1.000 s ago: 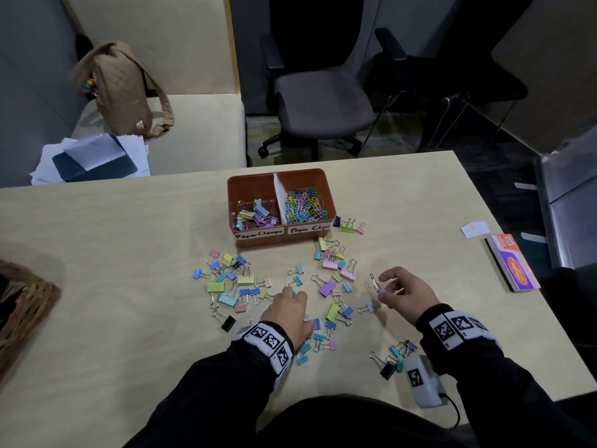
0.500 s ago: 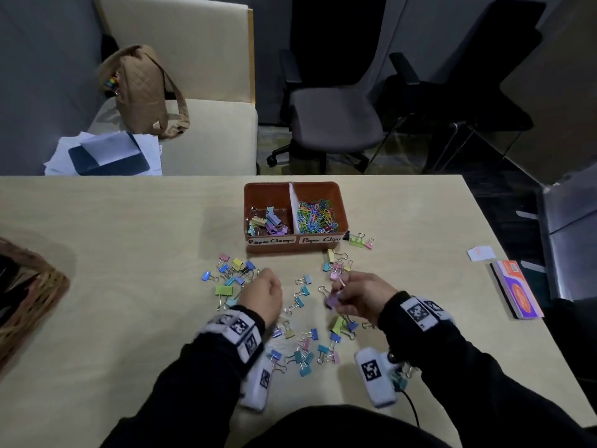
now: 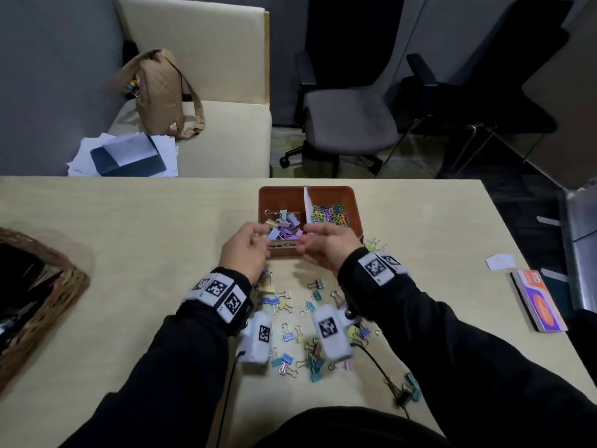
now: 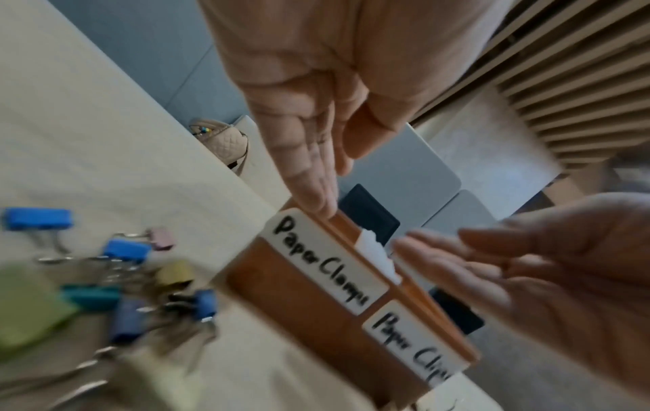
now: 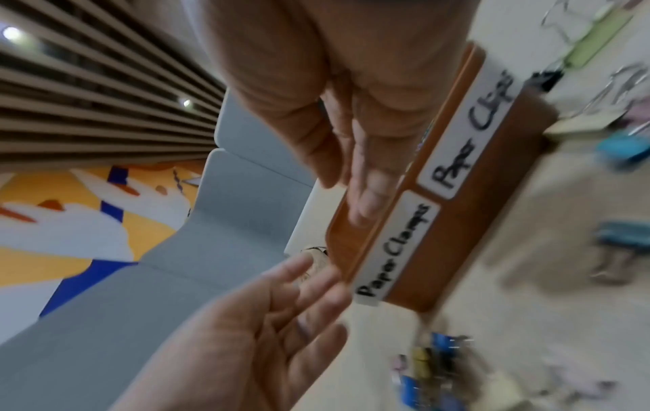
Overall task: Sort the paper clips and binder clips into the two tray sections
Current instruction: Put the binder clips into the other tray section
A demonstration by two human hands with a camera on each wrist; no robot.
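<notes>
- far left on the table (image 3: 129, 240), a wicker basket (image 3: 42, 286) sits at the edge, well apart from the action.
- behind the table, a tan bag (image 3: 161, 92) on a cream seat (image 3: 226, 134), papers (image 3: 122, 153) lying beside it.
- left hand (image 3: 247, 250) hovers at the near left corner of the tray (image 3: 281, 197); the left wrist view shows its fingers (image 4: 313, 178) straight, tips at the tray rim, grip apart, nothing pinched that i can see.
- the tray is orange-brown, with a white divider (image 3: 307, 202) down its middle and two labels on the near wall, "paper clamps" (image 4: 323, 264) on the left and "paper clips" (image 4: 411, 347) on the right.
- left section: a heap of pastel binder clips (image 3: 284, 226), just beyond both sets of fingertips.
- right section: a tangle of bright paper clips (image 3: 329, 215).
- right hand (image 3: 324, 247) faces the left one across the near wall, palm turned inward; the right wrist view shows fingers (image 5: 369, 180) extended over the rim by the "paper clamps" label, grip apart and holding nothing visible.
- between the forearms and nearer the person, loose binder clips (image 3: 300, 334) lie scattered on the table, a few more (image 3: 374, 245) just right of the tray.
- far right: a small white card (image 3: 500, 261) and an orange packet (image 3: 539, 302) near the table edge.
</notes>
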